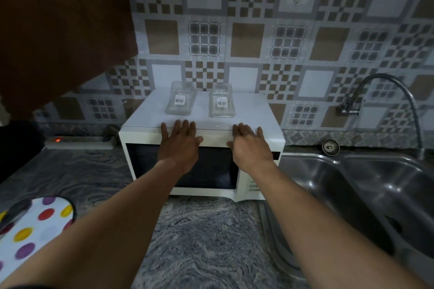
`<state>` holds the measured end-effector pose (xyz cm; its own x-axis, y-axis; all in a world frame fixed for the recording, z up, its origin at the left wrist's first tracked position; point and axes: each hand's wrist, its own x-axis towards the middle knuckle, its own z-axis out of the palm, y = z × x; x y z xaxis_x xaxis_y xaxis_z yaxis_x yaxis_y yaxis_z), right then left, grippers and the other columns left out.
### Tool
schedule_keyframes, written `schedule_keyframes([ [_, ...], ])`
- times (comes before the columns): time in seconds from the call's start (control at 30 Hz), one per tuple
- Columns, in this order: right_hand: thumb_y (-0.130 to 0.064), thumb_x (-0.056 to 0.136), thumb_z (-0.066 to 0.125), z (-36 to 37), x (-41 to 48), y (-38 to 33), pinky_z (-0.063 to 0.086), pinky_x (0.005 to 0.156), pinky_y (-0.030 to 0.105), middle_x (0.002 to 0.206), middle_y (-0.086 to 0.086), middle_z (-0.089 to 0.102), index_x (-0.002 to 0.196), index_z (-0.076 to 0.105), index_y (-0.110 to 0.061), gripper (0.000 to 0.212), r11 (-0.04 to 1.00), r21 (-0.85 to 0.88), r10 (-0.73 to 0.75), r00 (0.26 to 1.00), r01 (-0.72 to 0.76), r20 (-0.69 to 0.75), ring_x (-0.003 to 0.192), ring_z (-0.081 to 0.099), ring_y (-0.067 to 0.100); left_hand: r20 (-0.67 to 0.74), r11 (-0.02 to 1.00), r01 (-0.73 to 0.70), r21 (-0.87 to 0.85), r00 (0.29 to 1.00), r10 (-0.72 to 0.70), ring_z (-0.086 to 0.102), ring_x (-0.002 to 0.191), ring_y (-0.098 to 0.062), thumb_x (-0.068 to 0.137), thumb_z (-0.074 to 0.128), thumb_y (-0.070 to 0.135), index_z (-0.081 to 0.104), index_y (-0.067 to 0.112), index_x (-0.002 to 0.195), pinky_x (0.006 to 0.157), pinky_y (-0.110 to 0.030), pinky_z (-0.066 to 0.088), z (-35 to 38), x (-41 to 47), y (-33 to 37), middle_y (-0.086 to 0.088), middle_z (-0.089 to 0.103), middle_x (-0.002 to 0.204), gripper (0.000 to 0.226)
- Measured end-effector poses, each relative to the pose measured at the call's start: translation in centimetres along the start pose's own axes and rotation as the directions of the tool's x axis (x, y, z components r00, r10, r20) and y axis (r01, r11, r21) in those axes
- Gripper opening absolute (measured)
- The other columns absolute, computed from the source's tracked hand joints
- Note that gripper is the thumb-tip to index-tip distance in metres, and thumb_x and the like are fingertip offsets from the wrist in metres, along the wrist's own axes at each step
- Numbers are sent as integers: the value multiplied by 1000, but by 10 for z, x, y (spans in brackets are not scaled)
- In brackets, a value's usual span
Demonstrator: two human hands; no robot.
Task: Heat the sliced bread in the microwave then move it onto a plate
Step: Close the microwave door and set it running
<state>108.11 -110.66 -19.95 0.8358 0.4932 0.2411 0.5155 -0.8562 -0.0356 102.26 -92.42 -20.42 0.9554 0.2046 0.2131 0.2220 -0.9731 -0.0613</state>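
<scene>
Left hand [179, 145] and right hand [250, 146] rest flat on microwave [145, 119].

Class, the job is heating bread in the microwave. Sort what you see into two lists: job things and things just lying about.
For the job: microwave; left hand and right hand, fingers flat on its top edge.
Lying about: left glass container; right glass container; sink; tap; polka-dot item.

White microwave [150, 122] is showing a black door window; behind it, wall tiles [246, 40] are running brown-and-grey checks; in front, the counter [206, 241] is swirling grey; left of it, a white mat [35, 230] is flashing red, yellow, purple dots.
</scene>
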Motion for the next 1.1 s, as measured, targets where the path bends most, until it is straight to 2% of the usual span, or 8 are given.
schedule_keyframes([
  [0.33,-15,98,48,4,-16,-1,6,123,55,165,16,12,158,9,-6,72,1000,-13,9,1000,-9,10,154,5,30,5,998,35,-57,999,-35,-12,151,-27,104,14,44,-5,18,157,119,-56,-10,7,-11,7,-8,-6,165,62],
  [0.53,-15,96,50,16,-47,8,8,123,55,165,18,11,158,11,-7,74,989,113,103,989,-91,-109,154,1,31,-270,991,-59,-121,963,24,-10,151,-34,102,28,40,4,17,157,120,-57,0,42,-56,26,-19,-4,163,65],
  [0.6,-18,96,53,24,-60,14,13,122,56,164,20,11,159,9,-8,77,971,181,192,964,-159,-185,153,4,34,-271,984,-80,-160,962,34,-8,151,-33,101,29,39,7,20,157,121,-57,2,59,-74,35,-18,2,164,63],
  [0.7,-18,94,57,40,-81,24,21,121,53,164,20,9,159,4,-11,85,890,366,373,896,-272,-242,152,10,37,-209,972,-100,-211,976,55,-1,152,-31,99,29,38,16,19,155,120,-59,6,89,-97,51,-17,15,162,60],
  [0.8,-12,92,64,56,-99,34,36,115,45,163,15,16,160,1,-15,93,734,571,511,853,-368,-108,146,30,35,-104,959,-96,-266,992,70,6,151,-32,100,23,41,20,17,153,120,-58,11,122,-113,65,-17,22,160,59],
  [0.9,-12,98,59,77,-104,47,41,105,36,155,12,35,160,10,-15,78,652,597,540,839,-467,67,135,46,32,53,936,-50,-349,996,73,-4,152,-27,103,20,45,5,19,157,122,-51,1,154,-119,79,-12,5,164,62],
  [1.0,-14,97,60,106,-101,61,45,87,30,133,12,61,144,39,-15,51,649,583,531,840,-489,114,121,59,32,196,940,-2,-341,978,73,-13,151,-26,101,12,53,-3,23,157,122,-50,-6,183,-121,94,-9,-8,165,65],
  [1.1,-13,96,63,133,-96,69,47,85,31,123,7,67,129,45,-17,38,631,605,510,847,-485,147,112,64,30,284,956,41,-289,958,45,-17,150,-28,98,7,58,-7,29,156,120,-55,-6,204,-116,107,-9,-12,164,66],
])
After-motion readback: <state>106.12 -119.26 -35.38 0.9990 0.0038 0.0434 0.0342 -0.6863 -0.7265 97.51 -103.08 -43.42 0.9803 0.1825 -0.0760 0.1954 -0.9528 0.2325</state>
